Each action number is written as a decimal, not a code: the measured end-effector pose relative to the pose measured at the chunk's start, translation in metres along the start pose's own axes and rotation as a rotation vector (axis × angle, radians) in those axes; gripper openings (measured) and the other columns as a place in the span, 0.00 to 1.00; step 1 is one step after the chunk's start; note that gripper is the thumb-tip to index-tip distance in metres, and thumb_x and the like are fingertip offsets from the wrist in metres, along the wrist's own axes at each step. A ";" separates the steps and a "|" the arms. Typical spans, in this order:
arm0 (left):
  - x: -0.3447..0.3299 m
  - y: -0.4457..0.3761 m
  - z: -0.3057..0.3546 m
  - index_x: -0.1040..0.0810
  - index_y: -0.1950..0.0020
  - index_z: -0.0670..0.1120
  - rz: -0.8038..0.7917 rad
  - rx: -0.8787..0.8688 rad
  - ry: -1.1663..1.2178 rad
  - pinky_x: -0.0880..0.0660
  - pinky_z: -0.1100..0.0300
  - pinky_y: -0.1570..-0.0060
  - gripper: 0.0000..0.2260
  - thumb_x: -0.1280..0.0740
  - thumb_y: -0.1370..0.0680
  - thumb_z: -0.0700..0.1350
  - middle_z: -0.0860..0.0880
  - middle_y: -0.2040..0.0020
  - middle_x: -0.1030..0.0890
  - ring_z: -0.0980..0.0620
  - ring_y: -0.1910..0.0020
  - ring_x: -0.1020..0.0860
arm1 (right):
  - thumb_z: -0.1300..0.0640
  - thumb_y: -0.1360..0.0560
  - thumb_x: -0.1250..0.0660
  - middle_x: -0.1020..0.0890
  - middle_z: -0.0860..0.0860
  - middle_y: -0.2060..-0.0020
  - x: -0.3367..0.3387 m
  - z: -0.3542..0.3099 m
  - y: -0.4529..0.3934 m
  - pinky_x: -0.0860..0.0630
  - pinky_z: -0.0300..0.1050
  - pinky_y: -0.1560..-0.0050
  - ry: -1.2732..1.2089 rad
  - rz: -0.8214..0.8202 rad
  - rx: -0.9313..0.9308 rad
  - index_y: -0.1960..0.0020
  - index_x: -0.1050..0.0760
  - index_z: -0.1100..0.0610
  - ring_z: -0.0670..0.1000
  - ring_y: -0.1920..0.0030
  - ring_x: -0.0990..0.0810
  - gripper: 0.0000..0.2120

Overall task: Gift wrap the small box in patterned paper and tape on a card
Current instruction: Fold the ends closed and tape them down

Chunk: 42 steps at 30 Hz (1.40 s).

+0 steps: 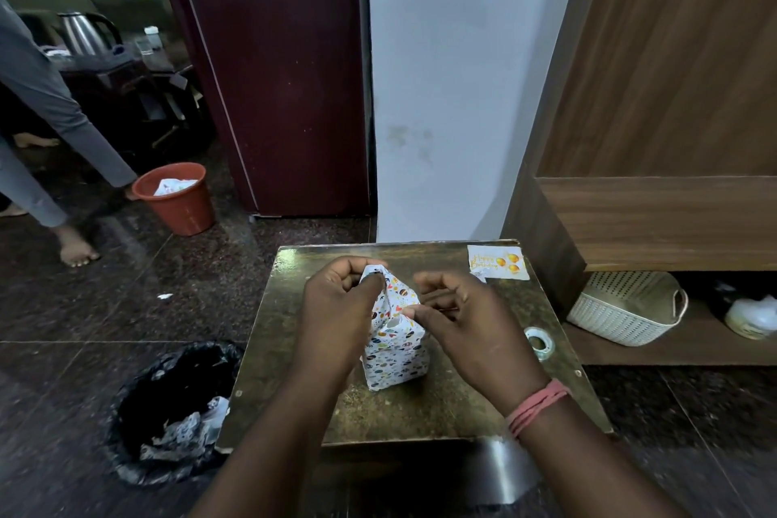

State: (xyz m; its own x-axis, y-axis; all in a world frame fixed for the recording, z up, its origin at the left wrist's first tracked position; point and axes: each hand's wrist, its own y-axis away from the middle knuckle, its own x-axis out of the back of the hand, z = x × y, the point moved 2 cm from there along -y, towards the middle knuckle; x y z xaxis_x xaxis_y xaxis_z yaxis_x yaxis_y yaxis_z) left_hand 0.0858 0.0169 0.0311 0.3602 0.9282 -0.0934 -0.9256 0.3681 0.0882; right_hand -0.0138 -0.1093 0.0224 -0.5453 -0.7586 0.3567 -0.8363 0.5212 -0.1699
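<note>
A small box (pixel 395 353) wrapped in white paper with coloured prints stands upright on the small brown table (pixel 420 412). My left hand (pixel 336 315) pinches the folded paper flap at the box's top end. My right hand (pixel 458 320) has its fingers curled, and its thumb presses the paper on the box's upper right side. A white "Happy Birthday" card (pixel 498 262) with gold balloons lies at the table's far right corner. A roll of clear tape (pixel 539 343) lies flat near the table's right edge.
A bin lined with a black bag (pixel 176 412), holding paper scraps, stands left of the table. An orange bucket (pixel 176 198) is on the floor further back, where another person stands. A white woven basket (pixel 630 307) sits on a low shelf to the right.
</note>
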 end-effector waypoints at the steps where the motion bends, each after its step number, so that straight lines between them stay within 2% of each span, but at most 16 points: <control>1: -0.002 0.001 0.000 0.18 0.52 0.41 -0.007 -0.001 0.013 0.23 0.58 0.69 0.06 0.33 0.21 0.33 0.41 0.62 0.16 0.47 0.67 0.21 | 0.57 0.26 0.24 0.17 0.43 0.54 0.001 0.000 0.000 0.19 0.45 0.48 0.038 -0.002 0.029 0.45 0.16 0.51 0.41 0.53 0.17 0.10; 3: -0.004 0.003 -0.001 0.19 0.50 0.39 -0.017 -0.011 0.027 0.23 0.60 0.70 0.06 0.34 0.21 0.32 0.42 0.61 0.16 0.50 0.67 0.20 | 0.58 0.25 0.25 0.18 0.42 0.53 0.000 0.000 0.000 0.21 0.42 0.46 0.135 -0.002 0.125 0.45 0.14 0.52 0.41 0.51 0.18 0.09; 5: -0.006 0.004 -0.002 0.19 0.49 0.41 -0.033 -0.013 0.038 0.22 0.59 0.66 0.07 0.35 0.20 0.33 0.44 0.57 0.14 0.49 0.64 0.19 | 0.57 0.23 0.28 0.18 0.41 0.51 -0.002 0.001 0.002 0.23 0.40 0.46 0.217 -0.023 0.185 0.43 0.15 0.50 0.41 0.49 0.19 0.10; 9: -0.008 0.006 -0.001 0.20 0.49 0.41 -0.056 0.041 0.091 0.20 0.52 0.61 0.06 0.36 0.19 0.34 0.43 0.51 0.13 0.46 0.60 0.17 | 0.57 0.20 0.31 0.22 0.44 0.51 0.001 -0.002 0.002 0.26 0.33 0.54 0.367 -0.086 0.284 0.42 0.15 0.50 0.42 0.54 0.21 0.10; 13: -0.012 0.008 -0.004 0.20 0.49 0.42 -0.058 0.033 0.101 0.21 0.51 0.59 0.06 0.35 0.19 0.35 0.40 0.49 0.15 0.45 0.59 0.19 | 0.62 0.22 0.31 0.24 0.47 0.52 0.002 -0.006 -0.003 0.25 0.40 0.57 0.491 -0.111 0.344 0.45 0.14 0.51 0.46 0.56 0.23 0.11; 18: -0.014 0.008 -0.009 0.19 0.52 0.50 -0.081 0.049 0.047 0.25 0.47 0.56 0.09 0.35 0.19 0.37 0.42 0.55 0.17 0.45 0.59 0.21 | 0.65 0.24 0.29 0.24 0.48 0.58 0.001 -0.012 -0.007 0.30 0.36 0.59 0.456 -0.074 0.301 0.52 0.13 0.52 0.46 0.57 0.25 0.09; 21: -0.009 0.009 -0.008 0.21 0.45 0.52 -0.129 0.116 -0.017 0.23 0.48 0.53 0.05 0.32 0.19 0.43 0.44 0.50 0.16 0.46 0.56 0.19 | 0.64 0.23 0.29 0.22 0.46 0.58 0.003 -0.015 -0.008 0.30 0.31 0.58 0.392 -0.121 0.167 0.52 0.13 0.53 0.42 0.57 0.23 0.08; 24: 0.006 0.010 -0.001 0.23 0.39 0.50 -0.118 0.199 -0.057 0.24 0.56 0.55 0.12 0.27 0.21 0.47 0.46 0.44 0.17 0.52 0.53 0.19 | 0.62 0.23 0.28 0.21 0.43 0.58 0.005 -0.015 -0.008 0.31 0.26 0.57 0.336 -0.126 0.089 0.52 0.13 0.52 0.38 0.57 0.22 0.08; 25: 0.014 0.010 0.002 0.23 0.40 0.49 -0.058 0.172 -0.112 0.26 0.57 0.57 0.11 0.28 0.20 0.45 0.47 0.45 0.17 0.53 0.53 0.20 | 0.62 0.23 0.28 0.21 0.43 0.58 0.006 -0.015 -0.007 0.30 0.26 0.57 0.317 -0.124 0.073 0.52 0.13 0.52 0.37 0.57 0.22 0.08; 27: 0.028 0.011 0.007 0.19 0.47 0.49 0.056 0.006 -0.304 0.27 0.59 0.59 0.06 0.28 0.21 0.41 0.48 0.52 0.16 0.54 0.57 0.21 | 0.62 0.23 0.28 0.21 0.42 0.58 0.006 -0.016 -0.007 0.30 0.25 0.56 0.306 -0.123 0.055 0.52 0.13 0.52 0.36 0.57 0.22 0.07; 29: 0.031 0.019 0.010 0.16 0.54 0.49 0.042 -0.122 -0.449 0.28 0.66 0.64 0.06 0.27 0.23 0.38 0.52 0.61 0.15 0.59 0.65 0.22 | 0.62 0.23 0.28 0.21 0.41 0.57 0.006 -0.017 -0.008 0.30 0.24 0.56 0.312 -0.127 0.039 0.52 0.13 0.52 0.36 0.56 0.23 0.07; 31: 0.026 0.029 0.009 0.14 0.57 0.48 -0.016 -0.157 -0.533 0.32 0.72 0.69 0.05 0.25 0.24 0.39 0.54 0.66 0.16 0.64 0.72 0.24 | 0.62 0.23 0.28 0.21 0.42 0.57 0.005 -0.018 -0.008 0.30 0.26 0.56 0.330 -0.127 0.038 0.55 0.15 0.53 0.38 0.55 0.22 0.06; 34: 0.020 0.036 0.010 0.12 0.57 0.51 -0.014 -0.214 -0.650 0.35 0.70 0.71 0.02 0.23 0.25 0.45 0.59 0.72 0.21 0.65 0.73 0.26 | 0.61 0.24 0.27 0.21 0.44 0.56 0.004 -0.018 -0.007 0.26 0.37 0.53 0.346 -0.138 0.058 0.58 0.18 0.51 0.42 0.54 0.22 0.06; 38: 0.022 0.031 0.013 0.12 0.56 0.55 -0.026 -0.315 -0.835 0.33 0.68 0.65 0.02 0.23 0.25 0.47 0.59 0.64 0.20 0.65 0.67 0.24 | 0.60 0.24 0.28 0.22 0.43 0.56 0.004 -0.016 -0.007 0.31 0.32 0.58 0.344 -0.151 0.087 0.57 0.18 0.49 0.40 0.57 0.24 0.06; 42: 0.020 0.028 0.015 0.12 0.54 0.57 -0.063 -0.380 -0.959 0.25 0.59 0.58 0.03 0.24 0.24 0.48 0.58 0.57 0.19 0.61 0.61 0.22 | 0.61 0.23 0.28 0.21 0.44 0.57 0.005 -0.011 -0.009 0.27 0.33 0.55 0.291 -0.185 0.071 0.55 0.15 0.48 0.40 0.56 0.22 0.08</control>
State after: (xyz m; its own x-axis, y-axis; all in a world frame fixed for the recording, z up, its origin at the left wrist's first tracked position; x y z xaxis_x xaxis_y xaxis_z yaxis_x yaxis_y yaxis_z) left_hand 0.0688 0.0465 0.0463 0.1967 0.6226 0.7574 -0.8173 0.5309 -0.2241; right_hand -0.0082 -0.1138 0.0358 -0.3532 -0.6892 0.6327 -0.9271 0.3486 -0.1378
